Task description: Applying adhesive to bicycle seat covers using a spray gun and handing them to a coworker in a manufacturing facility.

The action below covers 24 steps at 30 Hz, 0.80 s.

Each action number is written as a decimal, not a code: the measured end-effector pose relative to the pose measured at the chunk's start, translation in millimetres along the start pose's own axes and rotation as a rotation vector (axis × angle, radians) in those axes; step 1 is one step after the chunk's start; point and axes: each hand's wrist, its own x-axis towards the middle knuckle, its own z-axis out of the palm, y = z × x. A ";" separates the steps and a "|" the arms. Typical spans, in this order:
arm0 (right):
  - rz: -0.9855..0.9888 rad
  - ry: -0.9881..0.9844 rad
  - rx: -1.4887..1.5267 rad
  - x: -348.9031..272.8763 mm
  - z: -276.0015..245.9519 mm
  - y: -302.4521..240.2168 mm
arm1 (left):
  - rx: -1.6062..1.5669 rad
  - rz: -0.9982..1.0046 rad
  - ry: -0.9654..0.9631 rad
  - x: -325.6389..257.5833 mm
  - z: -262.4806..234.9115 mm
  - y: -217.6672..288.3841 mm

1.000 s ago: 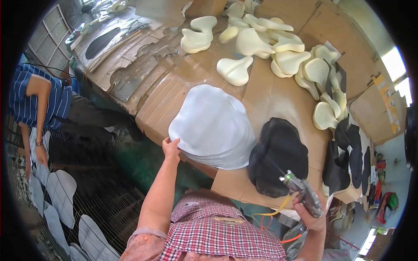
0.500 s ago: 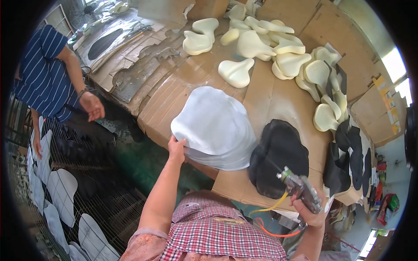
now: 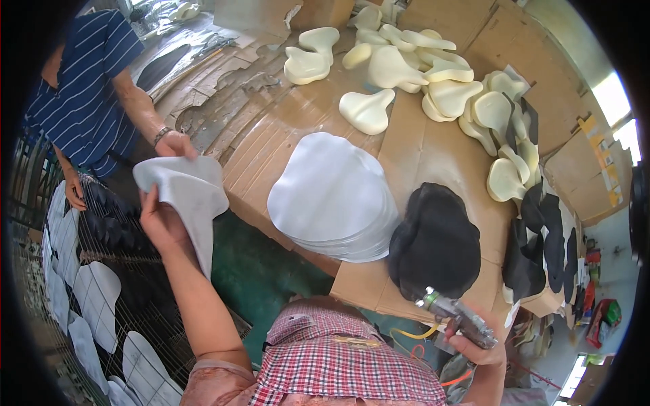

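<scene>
Out at the left, my left hand grips a limp white saddle-shaped sheet by its near side. A co-worker's hand is at the far edge of the same sheet. My right hand is closed round a spray gun with a yellow and an orange hose. The gun's nozzle points left, by the near edge of a stack of black sheets. Left of that stack, a thick stack of white sheets lies on the cardboard-covered table.
Pale foam bicycle saddle pads crowd the table's far and right side. Black pieces hang over its right edge. On the left, a wire rack carries white and black sheets. The co-worker stands beyond it, near the table.
My left hand has swung left from the white stack, taking a white sheet to the co-worker, who has leaned in and reached for it. The spray gun has shifted slightly down and left.
</scene>
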 end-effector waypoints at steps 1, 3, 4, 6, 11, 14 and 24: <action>-0.025 0.077 0.035 -0.5 1.2 -0.5 | 0.066 0.063 0.019 6.7 -16.8 12.7; -0.044 0.255 0.037 -4.1 2.5 -5.3 | 0.062 0.076 0.077 9.5 -27.9 26.0; -0.043 0.255 0.036 -7.2 0.5 -7.5 | 0.056 0.083 0.116 12.1 -34.3 31.3; -0.021 0.301 -0.067 -14.3 -6.6 -10.1 | 0.031 0.141 0.147 13.4 -39.1 36.1; 0.025 0.029 -0.080 -15.3 0.2 -6.4 | -0.133 0.245 0.098 16.1 -41.2 39.4; 0.014 -0.009 0.011 0.6 19.3 -3.4 | -0.261 0.236 -0.075 25.4 -77.0 30.1; -0.149 0.299 0.055 30.8 18.6 -0.5 | 0.416 -0.295 0.269 -34.9 -76.7 -143.3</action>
